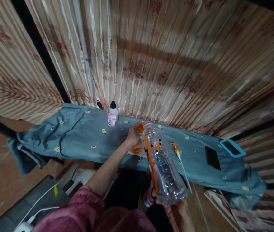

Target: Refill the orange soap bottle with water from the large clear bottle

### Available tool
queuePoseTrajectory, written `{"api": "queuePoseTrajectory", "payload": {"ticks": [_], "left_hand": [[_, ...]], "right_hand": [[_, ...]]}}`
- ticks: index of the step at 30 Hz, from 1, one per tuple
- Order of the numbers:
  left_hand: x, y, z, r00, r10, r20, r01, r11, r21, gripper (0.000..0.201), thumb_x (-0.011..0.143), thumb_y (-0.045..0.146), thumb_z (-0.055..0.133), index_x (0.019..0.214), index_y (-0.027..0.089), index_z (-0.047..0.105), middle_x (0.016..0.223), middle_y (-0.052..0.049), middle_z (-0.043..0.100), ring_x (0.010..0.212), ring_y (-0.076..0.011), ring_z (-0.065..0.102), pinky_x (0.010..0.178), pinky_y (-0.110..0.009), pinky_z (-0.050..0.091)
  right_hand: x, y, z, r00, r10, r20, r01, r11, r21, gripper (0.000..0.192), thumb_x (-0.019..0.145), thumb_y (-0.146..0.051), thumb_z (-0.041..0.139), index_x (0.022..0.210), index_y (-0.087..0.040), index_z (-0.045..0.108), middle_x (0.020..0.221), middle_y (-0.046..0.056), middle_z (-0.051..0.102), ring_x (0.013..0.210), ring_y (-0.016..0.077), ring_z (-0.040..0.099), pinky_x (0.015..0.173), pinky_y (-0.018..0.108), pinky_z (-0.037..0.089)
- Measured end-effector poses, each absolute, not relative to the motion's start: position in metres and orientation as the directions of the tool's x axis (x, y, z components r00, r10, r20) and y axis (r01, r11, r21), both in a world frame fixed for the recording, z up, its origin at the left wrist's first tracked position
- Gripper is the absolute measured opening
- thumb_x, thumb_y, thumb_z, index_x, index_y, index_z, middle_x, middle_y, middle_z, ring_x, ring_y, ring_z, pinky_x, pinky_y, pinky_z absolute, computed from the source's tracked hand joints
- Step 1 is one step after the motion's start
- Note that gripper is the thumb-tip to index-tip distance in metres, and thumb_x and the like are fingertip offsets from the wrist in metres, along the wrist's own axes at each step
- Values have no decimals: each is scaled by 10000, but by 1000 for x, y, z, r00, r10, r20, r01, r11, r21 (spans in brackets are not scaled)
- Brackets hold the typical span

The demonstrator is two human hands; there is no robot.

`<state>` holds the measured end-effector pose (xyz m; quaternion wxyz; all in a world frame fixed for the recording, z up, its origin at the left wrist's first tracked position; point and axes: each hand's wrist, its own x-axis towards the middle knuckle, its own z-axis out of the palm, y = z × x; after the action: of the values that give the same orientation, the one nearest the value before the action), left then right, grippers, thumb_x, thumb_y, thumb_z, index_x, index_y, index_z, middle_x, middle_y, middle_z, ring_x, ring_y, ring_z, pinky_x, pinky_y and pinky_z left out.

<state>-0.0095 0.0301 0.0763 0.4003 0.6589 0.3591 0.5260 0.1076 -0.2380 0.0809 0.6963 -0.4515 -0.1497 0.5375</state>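
Note:
A large clear plastic bottle (167, 174) with an orange-and-white label is held tilted, its neck pointing away from me and its base close to my body. My right hand (174, 212) supports it from under the base. At the neck end, my left hand (135, 133) is closed, with a bit of orange showing by its fingertips. Under that wrist lies an orange-and-white packet (137, 149), partly hidden by the arm. To the bottle's right is an orange-and-white pump head (176, 149) with a long white tube, lying on the cloth.
A blue-grey patterned cloth (79, 135) covers the narrow table. Near its back edge stands a small clear bottle (112, 116) with a black cap. At right lie a black phone (212, 158) and a blue-framed device (232, 148). White cables (40, 199) cross a dark surface at lower left.

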Motion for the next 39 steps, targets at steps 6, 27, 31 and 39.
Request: {"api": "queuePoseTrajectory", "payload": {"ticks": [6, 27, 31, 39], "left_hand": [[-10, 31, 76, 188, 891, 413, 49, -428, 902, 307, 758, 346, 773, 983, 153, 695, 945, -72, 764, 855, -215, 707, 794, -324, 564], [-9, 33, 77, 182, 900, 395, 38, -408, 912, 275, 762, 322, 769, 970, 151, 714, 945, -76, 769, 873, -230, 718, 821, -323, 573], [-10, 32, 78, 189, 907, 376, 46, -390, 919, 285, 758, 302, 779, 973, 127, 715, 928, -89, 764, 839, -224, 712, 819, -338, 573], [-10, 31, 78, 193, 900, 392, 15, -402, 916, 264, 773, 335, 784, 942, 145, 713, 897, -66, 766, 806, -201, 703, 798, -322, 571]], "right_hand": [[110, -239, 80, 376, 890, -258, -614, 31, -789, 502, 602, -500, 933, 1019, -282, 758, 916, 48, 792, 702, 228, 747, 645, 310, 627], [109, -238, 81, 360, 904, -233, -604, 35, -796, 556, 636, -476, 924, 1119, -296, 714, 940, 37, 792, 703, 212, 746, 706, 332, 630], [108, -239, 81, 372, 892, -256, -626, 37, -779, 694, 624, -463, 936, 1236, -308, 649, 949, 31, 792, 708, 228, 754, 720, 346, 629], [108, -239, 80, 372, 898, -237, -618, 49, -785, 767, 647, -455, 926, 1318, -304, 588, 916, 21, 792, 682, 227, 752, 719, 343, 622]]}}
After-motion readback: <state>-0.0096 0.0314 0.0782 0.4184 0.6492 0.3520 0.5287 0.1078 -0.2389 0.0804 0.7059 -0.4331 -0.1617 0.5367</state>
